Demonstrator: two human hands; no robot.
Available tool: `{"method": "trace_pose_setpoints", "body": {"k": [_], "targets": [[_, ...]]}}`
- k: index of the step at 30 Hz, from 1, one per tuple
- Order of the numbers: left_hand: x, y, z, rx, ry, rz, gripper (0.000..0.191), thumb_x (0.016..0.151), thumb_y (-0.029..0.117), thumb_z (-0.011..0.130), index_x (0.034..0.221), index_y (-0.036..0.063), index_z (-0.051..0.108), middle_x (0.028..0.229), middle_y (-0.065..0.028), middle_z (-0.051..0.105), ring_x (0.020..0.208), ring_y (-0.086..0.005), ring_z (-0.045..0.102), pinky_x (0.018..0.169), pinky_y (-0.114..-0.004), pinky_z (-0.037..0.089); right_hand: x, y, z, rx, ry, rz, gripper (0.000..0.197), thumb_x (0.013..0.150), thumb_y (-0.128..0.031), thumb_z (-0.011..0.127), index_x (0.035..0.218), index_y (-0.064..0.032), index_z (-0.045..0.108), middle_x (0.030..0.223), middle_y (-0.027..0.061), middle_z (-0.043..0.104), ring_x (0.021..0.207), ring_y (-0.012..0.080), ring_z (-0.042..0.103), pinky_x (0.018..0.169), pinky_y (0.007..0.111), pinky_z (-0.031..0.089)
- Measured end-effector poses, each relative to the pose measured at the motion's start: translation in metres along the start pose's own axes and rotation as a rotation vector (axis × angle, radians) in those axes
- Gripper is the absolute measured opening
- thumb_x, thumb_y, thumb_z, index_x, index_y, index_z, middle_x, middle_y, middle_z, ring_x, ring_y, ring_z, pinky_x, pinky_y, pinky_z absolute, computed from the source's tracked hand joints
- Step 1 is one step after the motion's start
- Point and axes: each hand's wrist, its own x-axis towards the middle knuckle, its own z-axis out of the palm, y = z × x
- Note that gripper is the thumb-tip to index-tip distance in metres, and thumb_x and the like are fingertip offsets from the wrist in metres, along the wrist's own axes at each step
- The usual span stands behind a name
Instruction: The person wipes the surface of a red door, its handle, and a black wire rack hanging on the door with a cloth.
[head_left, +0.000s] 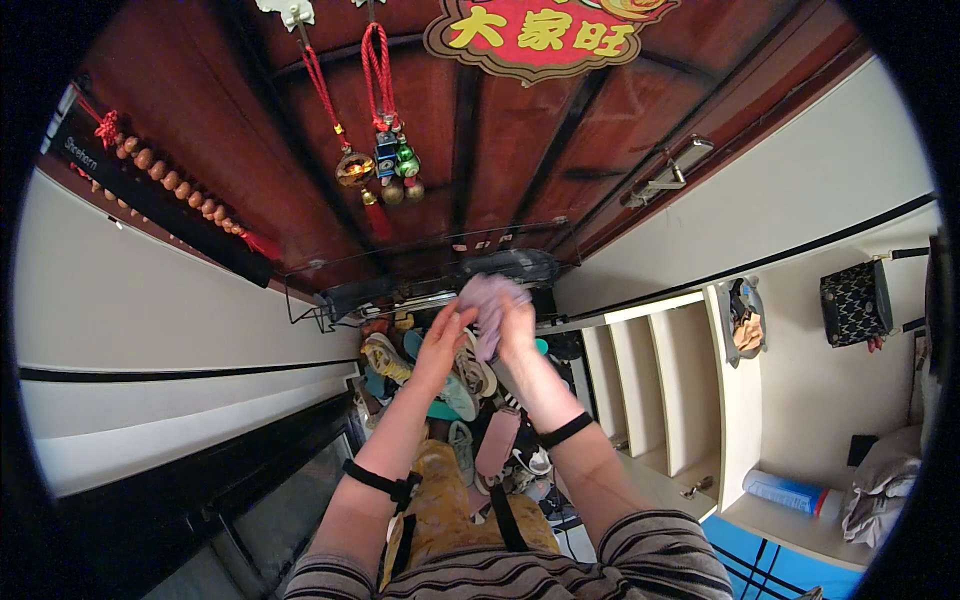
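A crumpled light purple cloth (484, 304), blurred, is gripped in my right hand (516, 324), in front of a dark red door. My left hand (448, 337) is just to the left of the cloth, fingers apart; whether its fingertips touch the cloth cannot be told. Beneath my hands lies a pile of shoes, among them a yellow and grey sneaker (386, 358), a grey striped sneaker (472, 367) and a pale blue shoe (456, 396). A pink case or shoe (499, 442) lies nearer to me.
A black wire rack (322, 319) is fixed low on the dark red door (495, 165). Charms on red cords (375, 75) hang above. An open cabinet with pale shelves (660, 375) stands at the right, a patterned black bag (855, 304) beyond it. A black-framed glass panel (277, 480) is at the left.
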Motion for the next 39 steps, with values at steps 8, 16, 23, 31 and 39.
{"method": "trace_pose_setpoints", "body": {"k": [8, 16, 23, 31, 39], "targets": [[0.022, -0.02, -0.09, 0.968, 0.328, 0.066, 0.05, 0.08, 0.028, 0.046, 0.124, 0.0098, 0.029, 0.121, -0.0114, 0.038, 0.113, -0.0256, 0.034, 0.094, -0.036, 0.025, 0.137, -0.093, 0.005, 0.03, 0.175, -0.47, 0.039, 0.081, -0.038, 0.042, 0.104, -0.0073, 0.038, 0.098, 0.0076, 0.046, 0.091, 0.0195, 0.043, 0.08, 0.036, 0.033], [0.012, -0.02, -0.114, 1.626, 0.356, 0.09, 0.056, 0.071, 0.022, 0.053, 0.121, 0.0109, 0.031, 0.124, -0.0041, 0.033, 0.114, -0.0246, 0.03, 0.096, -0.045, 0.017, 0.051, 0.011, 0.148, 0.524, -0.158, 0.078, 0.048, 0.081, -0.049, 0.032, 0.108, -0.0093, 0.035, 0.102, 0.0097, 0.043, 0.093, 0.022, 0.042, 0.082, 0.033, 0.032], [0.017, -0.022, -0.113, 1.785, 0.416, 0.186, 0.054, 0.072, 0.021, 0.053, 0.12, 0.0097, 0.031, 0.116, -0.0087, 0.035, 0.111, -0.0263, 0.029, 0.095, -0.046, 0.018, 0.072, -0.053, 0.109, 0.39, 0.018, 0.098, 0.031, 0.081, -0.038, 0.035, 0.086, -0.009, 0.042, 0.081, 0.0039, 0.048, 0.071, 0.0211, 0.047, 0.058, 0.035, 0.041], [0.033, -0.004, -0.109, 1.816, 0.335, 0.046, 0.045, 0.071, 0.021, 0.056, 0.11, 0.0076, 0.04, 0.108, -0.0091, 0.041, 0.105, -0.0249, 0.036, 0.094, -0.048, 0.021, 0.051, -0.065, 0.012, -0.007, 0.049, -0.265, 0.023, 0.074, -0.003, 0.04, 0.093, -0.0027, 0.051, 0.081, 0.0046, 0.055, 0.073, 0.0148, 0.052, 0.066, 0.026, 0.041], [0.022, 0.007, -0.11, 1.842, 0.335, 0.102, 0.04, 0.07, 0.023, 0.058, 0.105, 0.0088, 0.045, 0.103, -0.0087, 0.043, 0.1, -0.0253, 0.038, 0.089, -0.045, 0.027, -0.015, -0.03, -0.057, -1.369, -0.018, -0.75, 0.033, 0.069, -0.007, 0.047, 0.102, -0.0087, 0.046, 0.107, 0.0133, 0.043, 0.089, 0.032, 0.047, 0.071, 0.038, 0.042]]}}
